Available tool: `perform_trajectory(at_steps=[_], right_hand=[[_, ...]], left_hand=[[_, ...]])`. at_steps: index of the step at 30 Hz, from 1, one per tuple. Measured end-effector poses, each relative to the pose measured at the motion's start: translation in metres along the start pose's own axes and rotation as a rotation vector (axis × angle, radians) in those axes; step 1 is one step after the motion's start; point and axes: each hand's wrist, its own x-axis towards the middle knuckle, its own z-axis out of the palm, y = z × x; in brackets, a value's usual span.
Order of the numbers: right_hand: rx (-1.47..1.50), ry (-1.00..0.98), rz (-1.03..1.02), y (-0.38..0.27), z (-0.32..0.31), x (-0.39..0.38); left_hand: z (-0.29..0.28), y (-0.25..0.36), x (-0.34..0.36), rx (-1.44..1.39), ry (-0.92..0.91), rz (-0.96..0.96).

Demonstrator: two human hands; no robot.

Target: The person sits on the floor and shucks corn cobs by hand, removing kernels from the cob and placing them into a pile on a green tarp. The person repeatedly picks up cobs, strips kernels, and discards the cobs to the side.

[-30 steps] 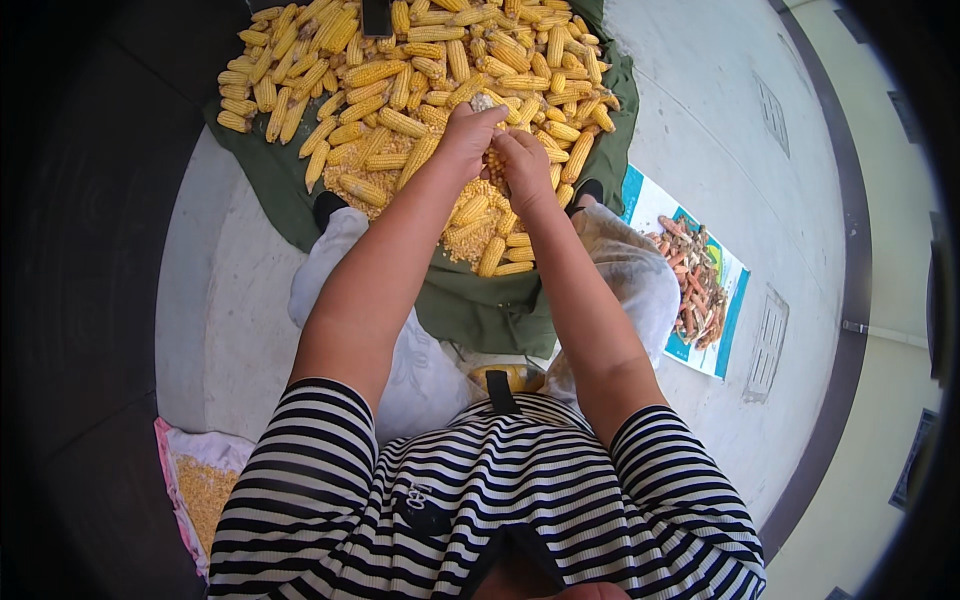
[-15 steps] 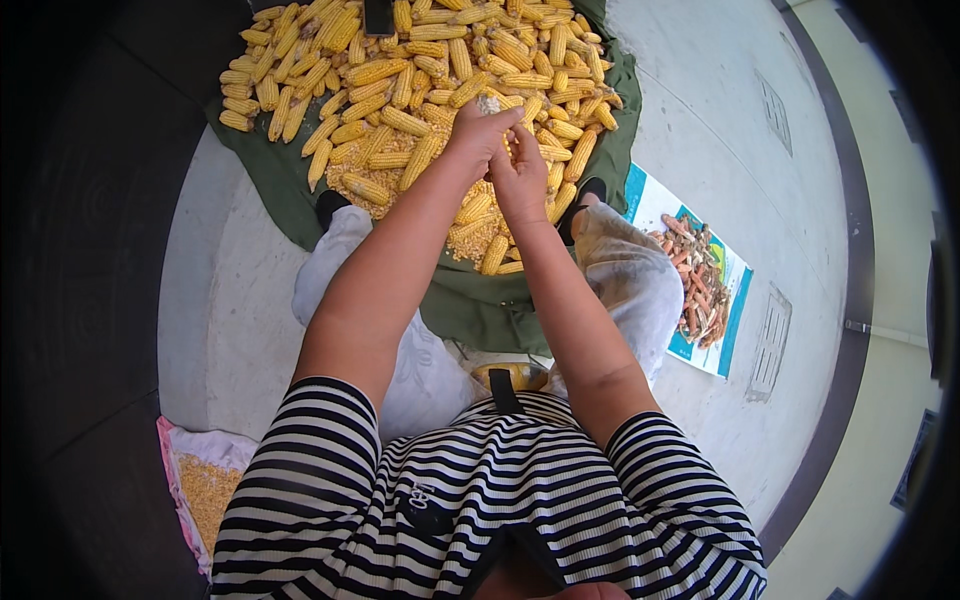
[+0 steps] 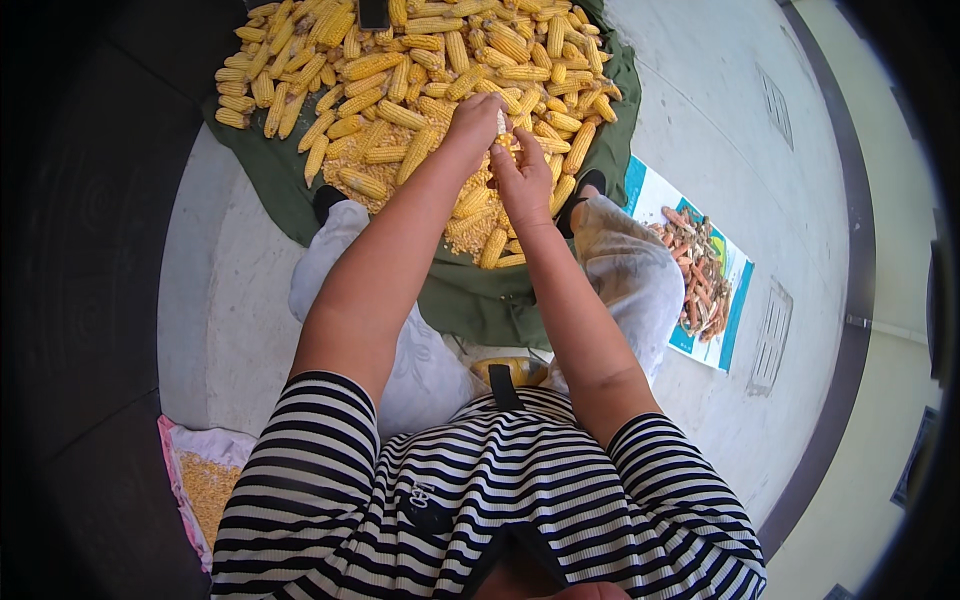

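Note:
Both my hands are raised over a large pile of yellow corn cobs (image 3: pixel 365 66). My left hand (image 3: pixel 475 130) grips a corn cob (image 3: pixel 502 132) that shows a pale bare upper part and some yellow kernels. My right hand (image 3: pixel 523 178) is closed on the same cob from below right, fingertips at its lower portion, which is partly hidden. Loose kernels (image 3: pixel 465 233) lie among the cobs just beneath, all on a dark green cloth (image 3: pixel 470 305).
At right, a white-and-teal sheet (image 3: pixel 732 310) holds stripped cobs (image 3: pixel 700 290); a floor grate (image 3: pixel 770 340) lies beyond. A dark phone-like object (image 3: pixel 373 14) is atop the pile. At lower left, a pink-edged cloth (image 3: pixel 175 470) holds kernels. My feet (image 3: pixel 328 205) flank the pile.
My hands have shifted slightly on the cob, my left a little higher, and more of the cob's pale part and yellow kernels shows between them.

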Motion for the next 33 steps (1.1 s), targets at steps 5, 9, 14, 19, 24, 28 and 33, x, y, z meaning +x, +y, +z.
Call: perform_trajectory(at_steps=[5, 9, 14, 19, 24, 28, 33], right_hand=[[-0.186, 0.014, -0.045, 0.011, -0.002, 0.002], [-0.149, -0.022, -0.073, 0.018, -0.009, 0.002], [-0.177, 0.001, -0.024, 0.022, -0.021, 0.003], [0.079, -0.016, 0.12, -0.012, -0.021, 0.001], [-0.042, -0.008, 0.015, 0.006, -0.026, 0.007], [-0.155, 0.022, -0.121, 0.012, -0.015, 0.004], [-0.092, -0.036, -0.067, 0.008, -0.008, 0.0]], left_hand=[[0.001, -0.001, 0.004, 0.001, 0.108, -0.015], [0.005, 0.011, -0.007, -0.124, 0.148, -0.079], [-0.007, 0.009, 0.008, -0.43, 0.06, -0.142], [-0.02, 0.0, 0.012, -0.269, -0.32, -0.196], [-0.004, -0.003, 0.0, -0.157, -0.201, -0.059], [0.0, -0.002, -0.003, -0.026, -0.1, 0.052], [0.002, 0.001, -0.007, -0.03, 0.014, -0.021]])
